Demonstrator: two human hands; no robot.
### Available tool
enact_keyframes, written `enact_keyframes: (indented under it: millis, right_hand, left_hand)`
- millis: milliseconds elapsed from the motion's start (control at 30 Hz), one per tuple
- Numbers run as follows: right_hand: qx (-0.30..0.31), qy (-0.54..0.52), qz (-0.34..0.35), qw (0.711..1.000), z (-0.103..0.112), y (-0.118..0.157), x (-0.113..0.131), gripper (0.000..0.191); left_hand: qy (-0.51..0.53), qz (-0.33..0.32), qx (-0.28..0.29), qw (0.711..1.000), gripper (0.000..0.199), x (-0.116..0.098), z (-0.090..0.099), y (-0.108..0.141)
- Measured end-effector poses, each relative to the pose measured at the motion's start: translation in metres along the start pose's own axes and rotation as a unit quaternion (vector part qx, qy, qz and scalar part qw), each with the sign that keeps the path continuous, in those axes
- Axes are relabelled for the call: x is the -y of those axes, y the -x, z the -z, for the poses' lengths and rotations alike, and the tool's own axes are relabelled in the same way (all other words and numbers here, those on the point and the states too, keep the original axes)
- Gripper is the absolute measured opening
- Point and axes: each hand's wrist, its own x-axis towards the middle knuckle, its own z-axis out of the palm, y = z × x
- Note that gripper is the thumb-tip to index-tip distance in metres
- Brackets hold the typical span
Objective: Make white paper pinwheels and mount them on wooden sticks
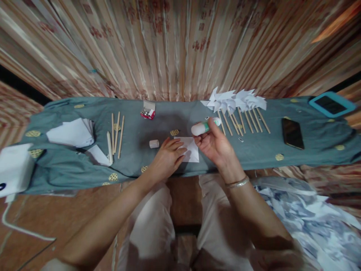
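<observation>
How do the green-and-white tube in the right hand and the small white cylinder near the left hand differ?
The green-and-white tube is gripped in the right hand, while the small white cylinder lies on its side on the cloth. The tube is clearly longer; the cylinder is short and stubby. The tube shows green beside its white end, whereas the cylinder looks plain and pale. Both are rounded in shape.

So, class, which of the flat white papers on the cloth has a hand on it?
The single sheet under the left hand; the stack and the loose piece near the three wooden sticks lie untouched.
</observation>
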Motion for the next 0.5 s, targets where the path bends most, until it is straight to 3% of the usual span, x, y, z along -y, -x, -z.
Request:
enact_keyframes:
  millis: [100,267,500]
  right_hand:
    - [0.006,-0.01,-0.047,0.999,0.0,0.0,0.001,0.029]
    - [0.016,-0.045,-0.065,0.997,0.011,0.004,-0.005,0.036]
    - [-0.002,-0.021,-0.056,0.998,0.03,0.012,-0.011,0.025]
  left_hand:
    - [-0.013,-0.011,0.033,0.999,0.028,-0.012,0.003,-0.012]
    - [-0.023,0.028,0.042,0.998,0.032,-0.024,0.001,-0.017]
    - [0.018,0.067,-0.001,0.998,0.028,-0.021,-0.016,-0.005]
